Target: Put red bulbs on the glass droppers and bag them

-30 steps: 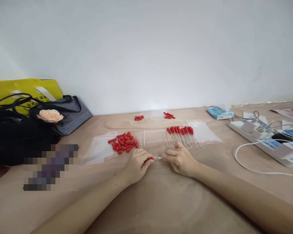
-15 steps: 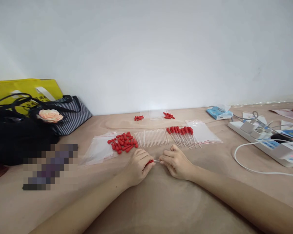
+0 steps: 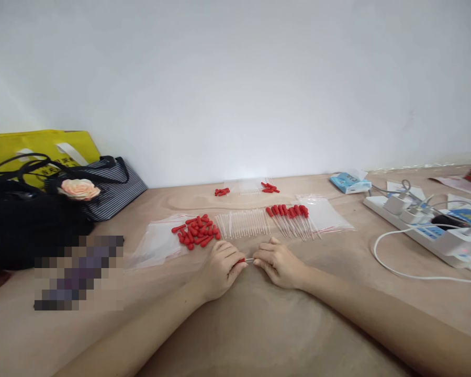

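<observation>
My left hand (image 3: 222,268) is closed on a red rubber bulb (image 3: 241,260), most of it hidden by the fingers. From the bulb a thin clear dropper tube (image 3: 249,259) runs across to my right hand (image 3: 277,263), whose fingers pinch its other part. Behind my left hand lies a heap of loose red bulbs (image 3: 196,231) on clear zip bags (image 3: 157,242). A row of bare clear tubes (image 3: 245,223) lies beyond both hands. To its right, several droppers with red bulbs fitted (image 3: 288,211) lie side by side, near more clear bags (image 3: 329,214).
Small groups of red bulbs (image 3: 222,192) and tubes lie near the wall. A black bag (image 3: 31,225), a striped bag (image 3: 121,191) and a blurred-out object (image 3: 80,272) are at left. A blue tissue pack (image 3: 349,182) and a white power strip (image 3: 427,233) with cables are at right.
My hands keep nearly the same hold, and the gap between them looks slightly narrower. The whole view has shifted a little.
</observation>
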The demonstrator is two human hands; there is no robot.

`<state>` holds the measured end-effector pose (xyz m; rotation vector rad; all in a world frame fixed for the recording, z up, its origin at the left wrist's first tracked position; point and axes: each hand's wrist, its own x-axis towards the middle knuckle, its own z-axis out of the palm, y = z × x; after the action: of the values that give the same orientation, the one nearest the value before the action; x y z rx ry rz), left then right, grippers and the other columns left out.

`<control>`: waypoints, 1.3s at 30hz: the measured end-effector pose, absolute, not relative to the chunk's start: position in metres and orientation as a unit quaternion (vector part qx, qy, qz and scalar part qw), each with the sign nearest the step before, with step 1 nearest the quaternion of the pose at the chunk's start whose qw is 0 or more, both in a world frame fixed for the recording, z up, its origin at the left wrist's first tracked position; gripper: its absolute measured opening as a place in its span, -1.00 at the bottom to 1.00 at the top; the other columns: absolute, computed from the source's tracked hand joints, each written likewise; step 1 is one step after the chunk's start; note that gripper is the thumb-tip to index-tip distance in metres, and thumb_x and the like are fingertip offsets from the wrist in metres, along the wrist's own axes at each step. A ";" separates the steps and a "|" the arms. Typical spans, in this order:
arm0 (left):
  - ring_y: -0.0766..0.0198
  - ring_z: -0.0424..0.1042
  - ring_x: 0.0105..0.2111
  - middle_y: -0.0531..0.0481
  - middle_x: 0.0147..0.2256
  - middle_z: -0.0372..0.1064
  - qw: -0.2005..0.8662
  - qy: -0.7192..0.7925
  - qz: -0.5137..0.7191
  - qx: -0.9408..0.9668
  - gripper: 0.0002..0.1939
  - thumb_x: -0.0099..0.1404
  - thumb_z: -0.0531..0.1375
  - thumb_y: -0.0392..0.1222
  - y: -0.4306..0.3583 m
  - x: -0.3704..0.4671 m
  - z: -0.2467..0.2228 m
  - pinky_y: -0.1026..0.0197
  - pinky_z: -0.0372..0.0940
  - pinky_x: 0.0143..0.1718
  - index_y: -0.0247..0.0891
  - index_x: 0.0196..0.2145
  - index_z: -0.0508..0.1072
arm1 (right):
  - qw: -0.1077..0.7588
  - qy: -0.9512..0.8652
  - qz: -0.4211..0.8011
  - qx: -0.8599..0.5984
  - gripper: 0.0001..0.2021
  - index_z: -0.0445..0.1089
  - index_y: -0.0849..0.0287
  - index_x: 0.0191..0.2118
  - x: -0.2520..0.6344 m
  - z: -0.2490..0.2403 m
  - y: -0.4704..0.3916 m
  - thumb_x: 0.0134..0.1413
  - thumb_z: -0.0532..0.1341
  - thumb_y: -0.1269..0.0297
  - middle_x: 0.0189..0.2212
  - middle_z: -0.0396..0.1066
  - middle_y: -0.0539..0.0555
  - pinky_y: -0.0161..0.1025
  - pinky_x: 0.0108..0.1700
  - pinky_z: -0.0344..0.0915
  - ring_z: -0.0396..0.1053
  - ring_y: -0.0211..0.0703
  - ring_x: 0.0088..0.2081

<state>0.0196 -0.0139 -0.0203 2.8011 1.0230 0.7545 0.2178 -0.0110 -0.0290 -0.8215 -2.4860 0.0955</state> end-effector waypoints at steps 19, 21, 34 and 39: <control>0.21 0.30 -0.22 -0.05 -0.27 0.29 0.075 0.436 0.353 0.824 -0.88 0.19 0.08 -0.25 -0.009 0.010 -0.021 0.10 0.21 -0.17 -0.22 -0.29 0.36 | 0.207 -0.695 0.064 -0.685 -0.83 0.32 0.32 -0.27 0.240 -0.009 0.058 0.05 0.05 0.37 -0.34 0.41 0.27 -0.26 -0.33 0.19 0.37 -0.04 -0.29; 0.23 0.31 -0.24 -0.04 -0.28 0.29 0.078 0.430 0.356 0.826 -0.90 0.19 0.08 -0.26 -0.009 0.010 -0.021 0.12 0.22 -0.18 -0.23 -0.31 0.37 | 0.188 -0.685 0.059 -0.701 -0.82 0.33 0.34 -0.28 0.237 -0.011 0.059 0.05 0.04 0.39 -0.33 0.40 0.31 -0.23 -0.31 0.20 0.37 0.01 -0.26; 0.26 0.31 -0.26 -0.02 -0.30 0.28 0.082 0.415 0.351 0.835 -0.91 0.18 0.09 -0.28 -0.008 0.011 -0.023 0.14 0.22 -0.20 -0.22 -0.37 0.39 | 0.126 -0.662 0.059 -0.737 -0.75 0.32 0.35 -0.20 0.231 -0.011 0.066 0.02 0.04 0.35 -0.24 0.38 0.31 -0.23 -0.22 0.22 0.36 -0.01 -0.19; 0.25 0.30 -0.28 -0.02 -0.31 0.29 0.084 0.425 0.335 0.837 -0.91 0.18 0.09 -0.27 -0.008 0.012 -0.021 0.13 0.20 -0.21 -0.22 -0.38 0.39 | 0.123 -0.659 0.051 -0.740 -0.71 0.30 0.31 -0.17 0.230 -0.004 0.060 0.03 0.04 0.24 -0.20 0.37 0.29 -0.18 -0.24 0.24 0.35 0.05 -0.17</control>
<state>0.0118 -0.0083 -0.0214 2.4964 1.2668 1.0004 0.2296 0.0604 -0.0042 -2.1583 -1.9234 0.1476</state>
